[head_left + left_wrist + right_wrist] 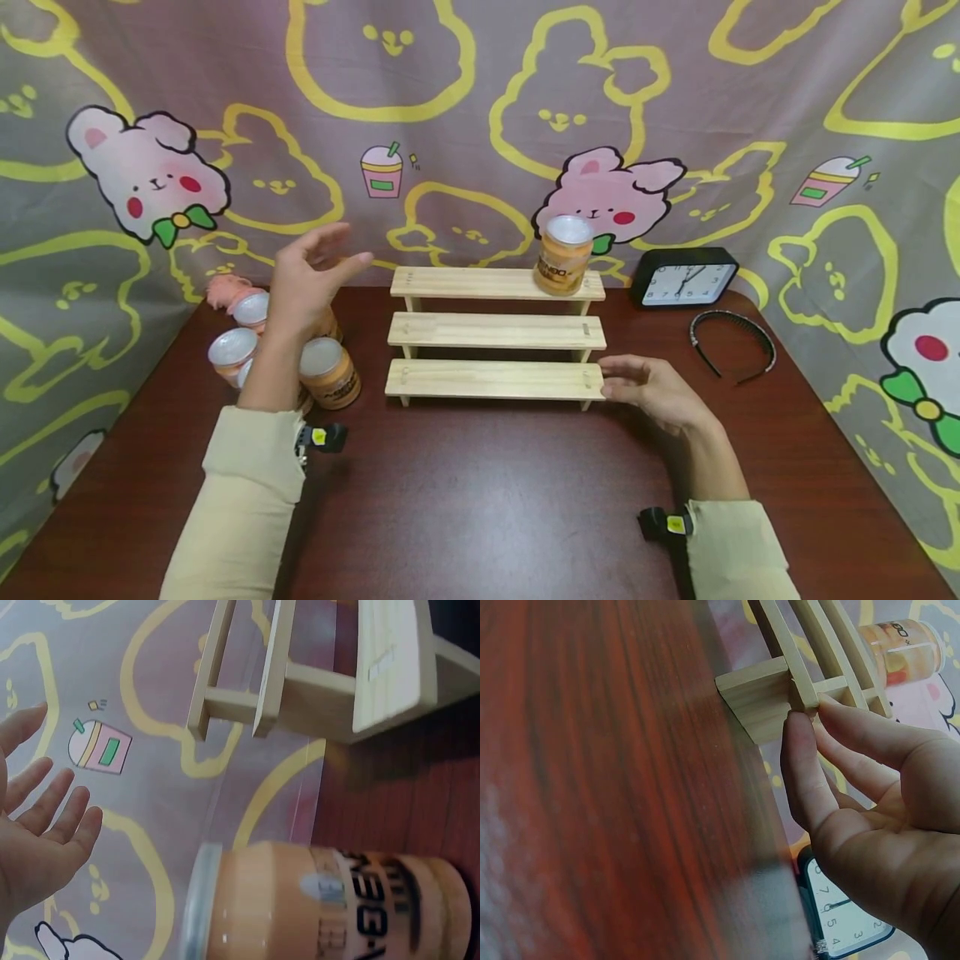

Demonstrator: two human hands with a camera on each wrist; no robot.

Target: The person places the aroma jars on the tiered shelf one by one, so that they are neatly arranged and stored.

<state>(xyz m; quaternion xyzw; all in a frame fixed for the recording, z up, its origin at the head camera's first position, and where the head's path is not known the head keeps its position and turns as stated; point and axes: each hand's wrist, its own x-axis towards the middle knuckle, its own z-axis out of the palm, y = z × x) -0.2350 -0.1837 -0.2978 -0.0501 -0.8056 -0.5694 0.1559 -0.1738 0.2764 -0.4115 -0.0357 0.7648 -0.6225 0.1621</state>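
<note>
A three-step wooden display stand point(487, 379) stands mid-table. On the right end of its top step sits an orange can point(561, 265) with a pale lid. My right hand point(656, 393) is at the bottom step's right end; in the right wrist view, thumb and fingers pinch that corner. Left of the stand, my left hand point(303, 279) is raised with nothing in it, its fingers loosely spread. Below and around it stand several similar cans, one nearest the stand point(332, 379), partly hidden by the forearm. That can point(337, 907) looms large in the left wrist view.
A black-framed clock point(686, 279) stands at the back right, with a dark headband point(731, 342) lying in front of it. A pink fuzzy item point(228, 292) lies at the back left behind the cans. Patterned curtain point(450, 100) encloses the table's back and sides.
</note>
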